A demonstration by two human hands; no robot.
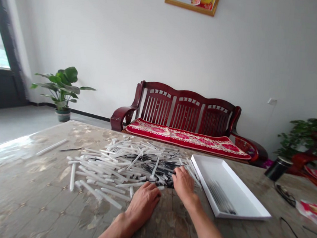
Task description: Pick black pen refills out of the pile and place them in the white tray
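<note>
Partly closed, the right hand's (183, 184) fingers curl down at the heap's near edge, by the black sticks (165, 169); whether they grip one, I cannot tell. The left hand's (144, 199) fingers bend toward the desk (40, 208) at that edge, their hold hidden. Before both hands spread the white tubes (109, 166) and black sticks, too many to count. One tube (52, 147) and one dark stick (70, 149) lie apart leftward. Rightward sit one white box (241, 190), holding a blurred row (220, 196), and one black cup (277, 169). Beyond stand two plants (62, 83).
</note>
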